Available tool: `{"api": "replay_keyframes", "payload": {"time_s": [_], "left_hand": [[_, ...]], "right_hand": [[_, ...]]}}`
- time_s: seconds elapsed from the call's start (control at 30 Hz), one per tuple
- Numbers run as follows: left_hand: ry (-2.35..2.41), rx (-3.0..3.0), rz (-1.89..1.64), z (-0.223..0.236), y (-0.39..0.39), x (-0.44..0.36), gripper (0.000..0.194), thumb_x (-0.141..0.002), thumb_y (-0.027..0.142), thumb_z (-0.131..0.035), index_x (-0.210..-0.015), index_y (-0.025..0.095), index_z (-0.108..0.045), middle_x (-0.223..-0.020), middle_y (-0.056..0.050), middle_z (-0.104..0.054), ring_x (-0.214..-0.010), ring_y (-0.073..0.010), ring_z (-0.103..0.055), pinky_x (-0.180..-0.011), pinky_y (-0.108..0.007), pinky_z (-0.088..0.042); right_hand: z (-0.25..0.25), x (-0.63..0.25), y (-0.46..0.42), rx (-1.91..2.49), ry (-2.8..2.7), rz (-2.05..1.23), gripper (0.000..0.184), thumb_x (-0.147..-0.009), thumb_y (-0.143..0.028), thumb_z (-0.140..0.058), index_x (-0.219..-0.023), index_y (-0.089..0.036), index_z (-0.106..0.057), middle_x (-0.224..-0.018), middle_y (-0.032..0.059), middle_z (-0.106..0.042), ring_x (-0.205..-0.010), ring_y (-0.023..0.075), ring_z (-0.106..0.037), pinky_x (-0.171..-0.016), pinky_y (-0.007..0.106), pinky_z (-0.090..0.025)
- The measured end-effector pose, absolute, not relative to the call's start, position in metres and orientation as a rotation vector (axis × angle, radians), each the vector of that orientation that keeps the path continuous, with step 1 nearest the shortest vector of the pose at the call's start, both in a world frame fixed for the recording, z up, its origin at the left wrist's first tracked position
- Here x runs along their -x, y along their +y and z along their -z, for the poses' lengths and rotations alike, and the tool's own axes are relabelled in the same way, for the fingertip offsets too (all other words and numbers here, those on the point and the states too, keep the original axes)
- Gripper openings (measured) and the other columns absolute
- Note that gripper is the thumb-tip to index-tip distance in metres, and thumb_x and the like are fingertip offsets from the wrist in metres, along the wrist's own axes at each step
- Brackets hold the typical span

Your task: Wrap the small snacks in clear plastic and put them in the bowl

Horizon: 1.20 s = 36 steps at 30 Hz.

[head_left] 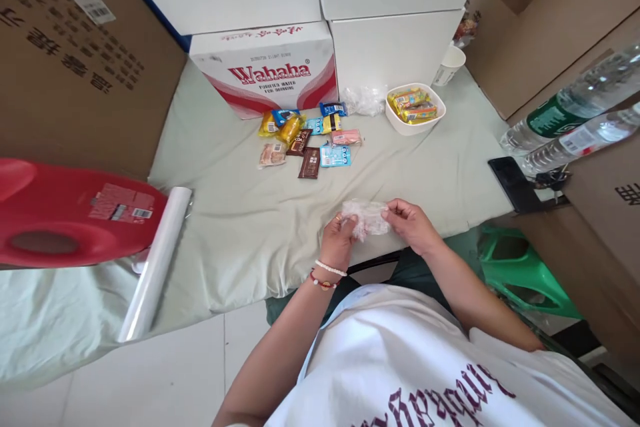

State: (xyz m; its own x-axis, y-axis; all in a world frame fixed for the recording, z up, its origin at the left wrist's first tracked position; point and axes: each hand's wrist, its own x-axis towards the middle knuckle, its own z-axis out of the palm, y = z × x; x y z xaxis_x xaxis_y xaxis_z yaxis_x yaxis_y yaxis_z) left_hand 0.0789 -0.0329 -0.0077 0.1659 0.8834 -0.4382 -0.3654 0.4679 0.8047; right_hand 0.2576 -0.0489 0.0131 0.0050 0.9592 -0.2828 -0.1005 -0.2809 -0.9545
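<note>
My left hand (339, 235) and my right hand (411, 221) are both closed on a crumpled clear plastic bag (369, 215), held between them just above the pale green cloth (240, 227). The left pinches its left end, the right its right end. Farther back on the cloth lie several small wrapped snacks (310, 140) in yellow, blue, brown and pink. A white bowl (415, 125) to their right holds more yellow packets. Another crumpled clear bag (365, 100) lies beside the bowl.
A Wahaha water carton (265, 67) and white boxes stand at the back. A roll of clear film (157, 260) and a red jug (60, 213) lie at left. A paper cup (450, 65), a black phone (513, 183), two water bottles (575, 113) and a green stool (520, 273) are at right.
</note>
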Motion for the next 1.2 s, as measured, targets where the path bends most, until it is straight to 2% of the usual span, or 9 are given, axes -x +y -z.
{"api": "replay_keyframes", "payload": {"time_s": [0.13,0.23,0.3,0.4,0.53,0.67,0.73,0.87,1.2], "left_hand": [[1.051,-0.502,-1.027,0.011,-0.037,-0.064,0.049,-0.063,0.050,-0.092,-0.087,0.019,-0.062,-0.080,0.002,-0.067,-0.068,-0.0095,-0.061,-0.060,-0.022,-0.049],[1.052,-0.492,-1.067,0.011,-0.042,-0.060,0.049,-0.064,0.050,-0.091,-0.087,0.020,-0.061,-0.080,0.003,-0.065,-0.068,-0.0086,-0.060,-0.061,-0.022,-0.048],[1.061,-0.505,-1.069,0.011,-0.044,-0.060,0.048,-0.064,0.050,-0.091,-0.086,0.020,-0.061,-0.079,0.004,-0.063,-0.067,-0.0083,-0.058,-0.062,-0.022,-0.048],[1.066,-0.547,-1.030,0.012,-0.047,-0.063,0.046,-0.066,0.050,-0.089,-0.085,0.020,-0.060,-0.078,0.003,-0.060,-0.067,-0.0096,-0.056,-0.063,-0.024,-0.048],[1.161,-0.659,-1.061,0.011,-0.053,-0.067,0.044,-0.077,0.055,-0.080,-0.098,0.021,-0.061,-0.098,-0.002,-0.064,-0.082,-0.0139,-0.060,-0.068,-0.026,-0.049],[1.281,-0.894,-1.184,0.008,-0.056,-0.068,0.064,-0.067,0.044,-0.091,-0.119,0.025,-0.060,-0.132,-0.007,-0.059,-0.121,-0.0203,-0.057,-0.088,-0.028,-0.051],[1.278,-1.028,-1.119,0.009,-0.054,-0.067,0.064,-0.063,0.040,-0.094,-0.116,0.023,-0.064,-0.123,-0.008,-0.066,-0.115,-0.0219,-0.061,-0.089,-0.030,-0.051],[1.166,-0.968,-0.976,0.014,-0.042,-0.058,0.038,-0.071,0.045,-0.086,-0.098,0.020,-0.075,-0.090,-0.003,-0.074,-0.083,-0.0177,-0.066,-0.081,-0.031,-0.052],[1.050,-0.664,-1.022,0.012,-0.012,-0.008,0.051,-0.060,0.054,-0.093,-0.093,0.018,-0.077,-0.090,-0.004,-0.077,-0.081,-0.0157,-0.069,-0.076,-0.030,-0.058]], "right_hand": [[-0.008,-0.273,-0.050,1.409,-0.945,-1.541,0.050,-0.069,-0.065,-0.084,-0.086,-0.021,-0.066,-0.069,-0.0050,-0.053,-0.056,0.0092,-0.034,-0.052,0.026,-0.026],[-0.005,-0.270,-0.052,1.415,-1.068,-1.532,0.050,-0.075,-0.069,-0.076,-0.084,-0.022,-0.064,-0.072,-0.0030,-0.054,-0.062,0.0122,-0.041,-0.057,0.027,-0.035],[-0.004,-0.265,-0.052,1.411,-1.157,-1.424,0.047,-0.080,-0.068,-0.072,-0.091,-0.023,-0.065,-0.087,0.0009,-0.062,-0.076,0.0158,-0.053,-0.069,0.029,-0.044],[-0.005,-0.258,-0.051,1.372,-1.247,-1.370,0.050,-0.079,-0.062,-0.076,-0.110,-0.024,-0.066,-0.110,0.0049,-0.066,-0.097,0.0196,-0.059,-0.083,0.031,-0.048],[-0.004,-0.255,-0.050,1.357,-1.269,-1.506,0.043,-0.081,-0.062,-0.073,-0.094,-0.022,-0.066,-0.081,-0.0007,-0.062,-0.073,0.0159,-0.055,-0.067,0.028,-0.043],[-0.007,-0.250,-0.052,1.383,-1.114,-1.485,0.044,-0.078,-0.063,-0.074,-0.088,-0.022,-0.063,-0.074,-0.0031,-0.058,-0.065,0.0139,-0.052,-0.062,0.028,-0.041],[-0.011,-0.247,-0.053,1.325,-1.061,-1.555,0.046,-0.077,-0.065,-0.076,-0.089,-0.022,-0.063,-0.074,-0.0034,-0.058,-0.064,0.0135,-0.052,-0.062,0.028,-0.041],[-0.016,-0.242,-0.050,1.288,-1.053,-1.664,0.049,-0.073,-0.065,-0.079,-0.091,-0.022,-0.066,-0.069,-0.0041,-0.056,-0.060,0.0123,-0.047,-0.060,0.027,-0.038],[-0.031,-0.246,-0.016,1.440,-1.218,-1.441,0.043,-0.074,-0.059,-0.080,-0.087,-0.020,-0.070,-0.077,-0.0015,-0.064,-0.071,0.0139,-0.052,-0.068,0.028,-0.038]]}}
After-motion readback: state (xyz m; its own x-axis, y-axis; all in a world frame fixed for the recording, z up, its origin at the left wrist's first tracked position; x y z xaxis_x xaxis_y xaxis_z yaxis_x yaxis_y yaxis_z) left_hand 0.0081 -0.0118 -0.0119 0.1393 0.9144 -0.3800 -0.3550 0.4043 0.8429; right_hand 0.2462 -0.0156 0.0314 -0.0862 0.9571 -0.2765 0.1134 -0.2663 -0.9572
